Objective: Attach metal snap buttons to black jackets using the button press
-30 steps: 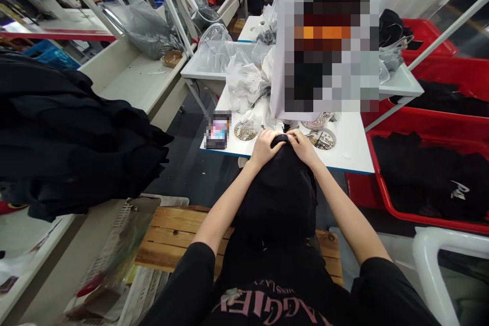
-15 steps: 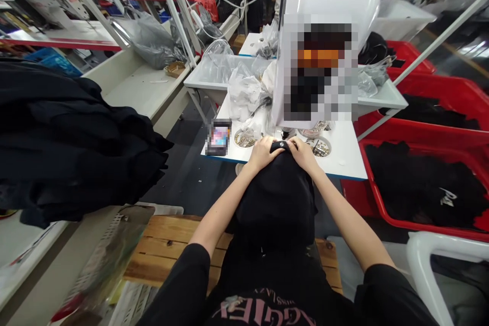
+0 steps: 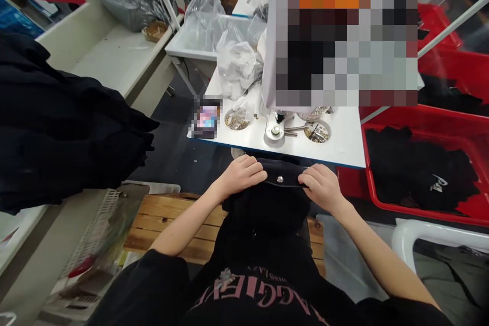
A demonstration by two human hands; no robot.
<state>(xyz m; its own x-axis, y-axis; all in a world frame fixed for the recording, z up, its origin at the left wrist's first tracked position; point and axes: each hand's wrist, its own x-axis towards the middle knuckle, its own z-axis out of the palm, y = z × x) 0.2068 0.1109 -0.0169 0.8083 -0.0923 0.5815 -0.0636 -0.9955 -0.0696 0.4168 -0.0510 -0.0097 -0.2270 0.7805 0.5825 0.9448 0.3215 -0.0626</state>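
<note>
A black garment [image 3: 272, 204] lies over my lap, its top edge stretched between both hands just in front of the white table [image 3: 346, 142]. A small metal snap [image 3: 280, 179] shows on that edge. My left hand [image 3: 241, 175] grips the edge on the left, fingers curled over the cloth. On the right, my right hand [image 3: 323, 187] pinches the same edge. The white press machine [image 3: 273, 131] with its round base stands on the table beyond my hands.
Small dishes of metal snaps [image 3: 236, 120] and a phone [image 3: 206, 118] sit on the table. A pile of dark garments [image 3: 57, 122] lies at left. Red bins [image 3: 420, 173] holding black clothes stand at right. Clear plastic bags [image 3: 237, 61] are heaped behind. A wooden bench [image 3: 168, 224] is under me.
Both hands drew the garment edge back from under the machine toward me and spread apart; the snap now shows on the cloth and the machine's base is uncovered.
</note>
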